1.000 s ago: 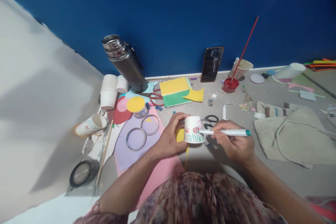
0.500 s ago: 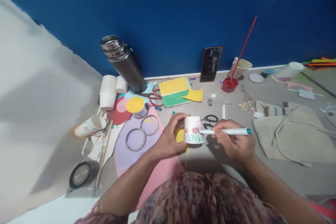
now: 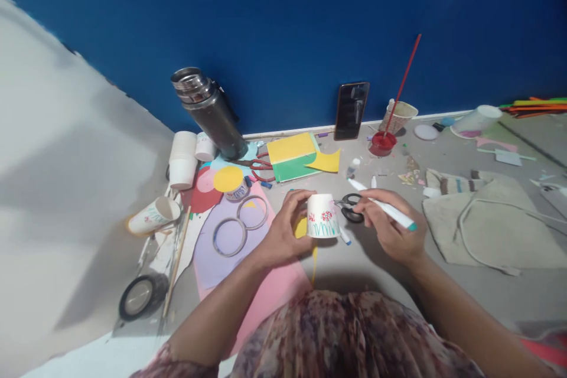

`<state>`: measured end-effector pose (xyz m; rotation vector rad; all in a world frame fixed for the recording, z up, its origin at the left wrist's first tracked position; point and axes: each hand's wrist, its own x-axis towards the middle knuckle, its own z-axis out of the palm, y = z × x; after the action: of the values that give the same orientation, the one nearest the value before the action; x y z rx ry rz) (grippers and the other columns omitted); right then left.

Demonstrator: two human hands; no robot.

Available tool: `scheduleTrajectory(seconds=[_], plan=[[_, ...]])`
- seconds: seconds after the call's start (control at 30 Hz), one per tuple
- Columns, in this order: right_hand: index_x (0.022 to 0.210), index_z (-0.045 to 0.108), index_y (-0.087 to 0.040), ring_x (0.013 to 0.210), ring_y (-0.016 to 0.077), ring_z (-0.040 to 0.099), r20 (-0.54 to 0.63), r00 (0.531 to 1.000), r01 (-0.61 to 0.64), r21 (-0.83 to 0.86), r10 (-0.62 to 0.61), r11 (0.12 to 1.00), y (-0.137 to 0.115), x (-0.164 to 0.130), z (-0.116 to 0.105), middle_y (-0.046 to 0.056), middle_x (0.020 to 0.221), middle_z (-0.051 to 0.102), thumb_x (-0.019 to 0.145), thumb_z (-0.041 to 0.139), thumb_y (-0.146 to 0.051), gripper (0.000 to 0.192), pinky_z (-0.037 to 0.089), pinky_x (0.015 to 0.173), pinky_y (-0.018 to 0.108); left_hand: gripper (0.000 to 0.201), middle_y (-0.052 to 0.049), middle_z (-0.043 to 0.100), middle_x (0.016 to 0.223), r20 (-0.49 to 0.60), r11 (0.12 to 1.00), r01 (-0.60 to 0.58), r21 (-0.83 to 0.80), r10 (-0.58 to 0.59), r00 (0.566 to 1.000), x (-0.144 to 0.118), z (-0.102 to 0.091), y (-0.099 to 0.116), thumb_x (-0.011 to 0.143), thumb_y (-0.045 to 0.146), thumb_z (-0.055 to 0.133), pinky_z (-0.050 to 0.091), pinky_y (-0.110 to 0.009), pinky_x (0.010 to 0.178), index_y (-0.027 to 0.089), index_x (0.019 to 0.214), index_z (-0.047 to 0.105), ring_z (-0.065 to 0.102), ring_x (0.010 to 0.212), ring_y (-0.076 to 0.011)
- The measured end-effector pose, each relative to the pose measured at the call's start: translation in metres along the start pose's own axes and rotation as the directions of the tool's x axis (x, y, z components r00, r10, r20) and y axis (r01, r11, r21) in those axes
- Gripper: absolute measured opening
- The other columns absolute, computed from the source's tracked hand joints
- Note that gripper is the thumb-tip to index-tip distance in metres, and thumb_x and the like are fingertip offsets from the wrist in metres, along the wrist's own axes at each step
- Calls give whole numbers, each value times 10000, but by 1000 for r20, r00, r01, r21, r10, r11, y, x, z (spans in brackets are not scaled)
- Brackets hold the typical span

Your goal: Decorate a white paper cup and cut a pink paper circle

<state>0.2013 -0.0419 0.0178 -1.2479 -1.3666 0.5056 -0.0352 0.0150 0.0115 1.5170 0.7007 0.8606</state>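
**Marker tip lifts off the cup**

You are holding the upturned paper cup [image 3: 323,216] just above the grey floor [image 3: 443,283], your left hand [image 3: 283,230] wrapped round its left side with fingers curled closed on the wall and thumb over the top. A second ago the white marker [image 3: 384,208] was lying level with its tip pressed to the cup's right side; now you are swinging it up and away, so the tip is pointing toward the back wall and the teal end cap is slanting down past your knuckles. Your right hand [image 3: 390,227] is gripping the barrel in a writing pinch, fingers shut around it, and is hanging over the black scissors [image 3: 352,208] just beside the cup. The cup is also sitting slightly further left and higher in view than before, its green grass strokes and red flower marks facing you.

Judged from this, the stroke you were drawing on that side is ending, and you are pausing either to look over the drawing or to turn the cup to a bare patch. Pink paper [image 3: 270,292] and lilac paper [image 3: 221,248] with two rings [image 3: 241,224] are lying to your left.
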Motion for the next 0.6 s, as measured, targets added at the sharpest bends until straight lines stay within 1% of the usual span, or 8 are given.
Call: scheduleTrajectory(seconds=[0.07,0.17,0.23,0.3,0.37,0.43,0.53,0.6], plan=[[1223,717,-235,663,159,697,77,997,30,-47,-26,998,0,2,-1,52,944,814,971,758,-373,290,599,649,287,730,-102,485,1420,10,999,-20,48,19,1000,-1,-1,-1,725,163,825,481,-495,1207,278,1392,552,527,1410,-319],[1321,689,-243,906,240,744,217,972,107,-79,-87,991,2,6,-2,111,1148,788,831,875,-557,611,631,800,354,755,-106,508,1401,43,984,-63,167,56,997,-1,-2,-1,716,186,847,529,-492,1143,281,1404,553,531,1367,-325],[1367,684,-247,1070,303,725,298,946,164,-94,-129,982,4,9,-2,143,1244,745,737,899,-669,788,623,905,418,774,-109,520,1395,67,969,-88,229,74,995,-1,-2,1,722,244,886,558,-484,1092,284,1415,543,533,1340,-324],[1427,654,-252,1151,336,696,367,918,194,-93,-147,977,7,11,-1,160,1293,713,696,902,-710,898,611,956,463,790,-110,532,1395,80,959,-109,262,91,993,-1,-1,2,733,302,909,571,-478,1063,286,1427,532,536,1330,-323],[1457,629,-258,1185,348,680,417,897,196,-84,-144,977,9,12,0,161,1303,697,693,911,-699,926,601,986,494,814,-117,536,1408,75,952,-124,282,107,991,-2,-1,4,734,350,925,573,-483,1056,285,1437,519,536,1336,-331],[1439,637,-264,1189,355,678,443,888,181,-86,-125,980,10,11,0,154,1291,693,694,926,-671,897,597,992,510,849,-129,531,1430,60,949,-116,293,103,993,-3,-1,4,728,404,940,569,-497,1061,282,1449,508,537,1349,-345],[1391,660,-256,1178,350,686,434,897,138,-81,-89,987,10,10,-1,145,1273,697,704,937,-630,829,600,982,494,922,-146,504,1477,37,960,-81,268,74,997,-4,-1,3,708,488,957,548,-521,1092,284,1476,488,525,1386,-366],[1372,661,-250,1194,341,690,406,912,83,-52,-55,995,10,9,-2,142,1295,696,720,932,-611,794,601,989,469,970,-154,469,1523,21,978,-51,202,48,999,-5,-1,1,705,499,962,528,-530,1122,292,1509,460,504,1427,-374]])
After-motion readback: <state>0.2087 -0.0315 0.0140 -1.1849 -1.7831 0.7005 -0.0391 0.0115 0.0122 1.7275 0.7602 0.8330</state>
